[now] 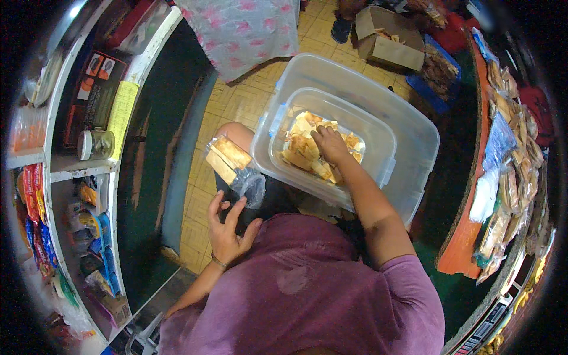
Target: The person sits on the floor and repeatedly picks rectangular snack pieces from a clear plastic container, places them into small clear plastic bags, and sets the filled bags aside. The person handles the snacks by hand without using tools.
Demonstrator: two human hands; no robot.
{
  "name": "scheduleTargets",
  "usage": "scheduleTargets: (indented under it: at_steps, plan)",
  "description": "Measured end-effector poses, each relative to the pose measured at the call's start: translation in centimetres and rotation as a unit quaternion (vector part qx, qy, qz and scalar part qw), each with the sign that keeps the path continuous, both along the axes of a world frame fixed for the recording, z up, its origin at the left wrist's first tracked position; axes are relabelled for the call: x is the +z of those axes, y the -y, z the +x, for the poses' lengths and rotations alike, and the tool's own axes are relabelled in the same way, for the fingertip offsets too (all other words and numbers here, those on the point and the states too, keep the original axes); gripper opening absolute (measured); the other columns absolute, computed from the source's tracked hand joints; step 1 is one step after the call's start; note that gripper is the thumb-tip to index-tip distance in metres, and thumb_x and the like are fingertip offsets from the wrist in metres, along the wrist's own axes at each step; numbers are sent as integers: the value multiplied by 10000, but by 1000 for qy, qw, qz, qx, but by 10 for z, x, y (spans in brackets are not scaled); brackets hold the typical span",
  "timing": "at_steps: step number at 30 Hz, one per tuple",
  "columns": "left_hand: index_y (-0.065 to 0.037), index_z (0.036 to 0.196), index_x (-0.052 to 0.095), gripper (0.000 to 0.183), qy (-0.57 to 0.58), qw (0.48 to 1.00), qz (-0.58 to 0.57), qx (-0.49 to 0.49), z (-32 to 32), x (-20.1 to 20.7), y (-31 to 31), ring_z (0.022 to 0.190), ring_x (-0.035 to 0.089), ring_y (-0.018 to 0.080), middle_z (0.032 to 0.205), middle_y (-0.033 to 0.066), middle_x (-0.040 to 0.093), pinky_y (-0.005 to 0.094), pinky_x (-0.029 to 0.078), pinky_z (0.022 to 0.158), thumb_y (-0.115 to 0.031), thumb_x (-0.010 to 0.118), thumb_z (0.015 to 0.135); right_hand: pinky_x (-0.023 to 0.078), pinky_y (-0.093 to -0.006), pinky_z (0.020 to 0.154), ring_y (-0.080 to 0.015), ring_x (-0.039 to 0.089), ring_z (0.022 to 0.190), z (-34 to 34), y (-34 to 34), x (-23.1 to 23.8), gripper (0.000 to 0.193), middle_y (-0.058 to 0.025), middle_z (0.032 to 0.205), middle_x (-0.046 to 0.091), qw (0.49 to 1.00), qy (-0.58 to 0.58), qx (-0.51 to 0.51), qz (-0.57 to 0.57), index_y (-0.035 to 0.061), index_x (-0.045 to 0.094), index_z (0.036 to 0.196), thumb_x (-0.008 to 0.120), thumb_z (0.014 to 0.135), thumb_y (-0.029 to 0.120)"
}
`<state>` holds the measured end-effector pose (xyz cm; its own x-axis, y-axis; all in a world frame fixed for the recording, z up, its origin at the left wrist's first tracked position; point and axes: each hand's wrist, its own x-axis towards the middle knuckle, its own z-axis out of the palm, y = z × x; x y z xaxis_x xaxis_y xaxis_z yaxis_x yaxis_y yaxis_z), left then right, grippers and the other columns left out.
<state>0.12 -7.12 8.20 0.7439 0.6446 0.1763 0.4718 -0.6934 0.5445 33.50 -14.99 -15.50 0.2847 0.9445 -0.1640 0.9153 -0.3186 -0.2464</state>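
Note:
A clear plastic bag (253,190) with toasted bread slices (228,158) in it lies across my lap on the left. Close to the bag's loose end is my left hand (229,232), its fingers spread and nothing in its palm; a fingertip may touch the plastic. My right hand (330,144) reaches into a smaller clear tub (378,133), its fingers curled down onto a heap of toasted bread pieces (300,152). They appear closed on a bread piece, mostly hidden beneath them. The small tub sits inside a large clear plastic bin (414,127).
Shelves (89,171) with packets and a jar (96,145) line the left. An orange-edged counter (458,248) with bagged goods (509,177) stands right. Beyond the bin are a cardboard box (390,44), a blue tray (438,74) and a flowered cloth (242,32).

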Motion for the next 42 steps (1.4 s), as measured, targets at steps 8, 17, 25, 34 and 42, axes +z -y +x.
scheduleTargets:
  at_steps: [8, 17, 25, 34, 42]
  plan:
    - [-69, 1223, 581, 563, 46, 999, 23, 5, 11, 5, -4, 1168, 470, 382, 1399, 244, 307, 439, 414, 982, -158, 803, 713, 434, -403, 905, -274, 488, 1101, 5, -6, -6, 281, -103, 1146, 522, 999, -8, 34, -29, 95, 628, 1069, 583, 792, 104]
    - [-64, 1215, 578, 518, 56, 998, 2, 3, 22, -1, -6, 1227, 427, 392, 1424, 255, 272, 453, 374, 1029, -124, 773, 739, 437, -405, 878, -269, 501, 1046, 5, -2, -24, 158, -86, 1027, 540, 997, -70, 22, 8, 85, 643, 900, 615, 751, 130]
    - [-61, 1209, 579, 504, 75, 997, -18, 1, 25, -7, -7, 1233, 428, 399, 1422, 259, 284, 453, 372, 1033, -113, 768, 744, 425, -399, 876, -267, 505, 1034, 2, -3, -23, 186, -84, 995, 548, 997, -66, 11, -28, 95, 641, 915, 626, 731, 127]
    - [-65, 1205, 582, 491, 60, 998, -12, 2, 29, -6, -7, 1219, 445, 399, 1418, 255, 298, 455, 382, 1018, -88, 757, 747, 430, -386, 875, -268, 518, 1018, 0, -10, -17, 154, -92, 975, 562, 997, -28, 58, -30, 71, 633, 920, 546, 816, 143]
    - [-65, 1206, 582, 479, 68, 998, -13, -5, 33, -6, -8, 1214, 451, 397, 1417, 251, 300, 449, 395, 1003, -83, 745, 756, 449, -404, 851, -286, 552, 978, -1, -9, -14, 142, -116, 954, 606, 995, -41, 72, -48, 70, 642, 879, 530, 812, 128]
